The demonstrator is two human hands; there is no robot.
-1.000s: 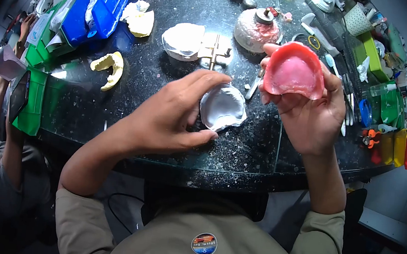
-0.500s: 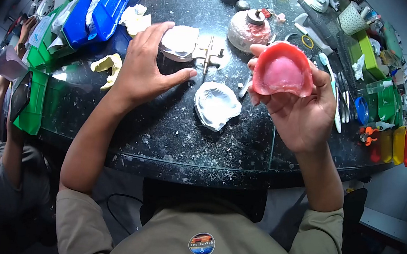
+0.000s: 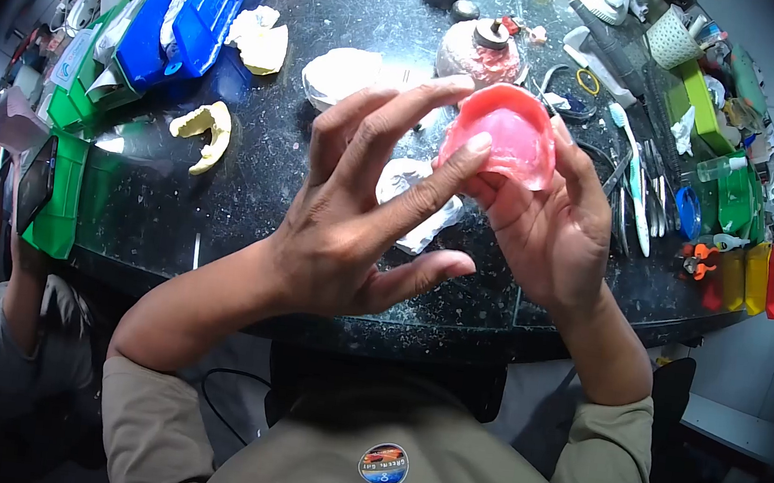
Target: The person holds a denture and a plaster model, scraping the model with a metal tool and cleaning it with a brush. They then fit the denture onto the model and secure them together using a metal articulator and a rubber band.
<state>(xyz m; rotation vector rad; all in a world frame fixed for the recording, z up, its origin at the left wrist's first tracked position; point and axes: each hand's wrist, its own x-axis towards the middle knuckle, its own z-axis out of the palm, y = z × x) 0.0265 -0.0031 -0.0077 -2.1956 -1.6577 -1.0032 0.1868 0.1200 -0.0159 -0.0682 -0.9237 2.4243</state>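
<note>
A pink wax denture base (image 3: pixel 516 134) with a raised red rim is held up above the bench by my right hand (image 3: pixel 554 226), whose fingers wrap behind and around its side. My left hand (image 3: pixel 353 210) reaches across with fingers spread and thumb apart; its index fingertip overlaps the base's near left edge, and touching is likely but hard to confirm. Behind the left hand lies a white plaster cast (image 3: pixel 421 236), partly hidden. Farther back, another white plaster model (image 3: pixel 334 76) sits in glare, with its metal articulator mostly covered by my fingers.
A spirit burner (image 3: pixel 468 54) with pink wax stands at the back. Blue bins (image 3: pixel 204 29), a green bin (image 3: pixel 60 207) and a yellow horseshoe-shaped piece (image 3: pixel 216 134) are left. A toothbrush (image 3: pixel 633 168) and several hand tools lie right. Another person's arm (image 3: pixel 23 298) shows far left.
My left hand has left the plaster model and moved right and nearer, up to the wax base. My right hand has brought the base slightly left and tilted it.
</note>
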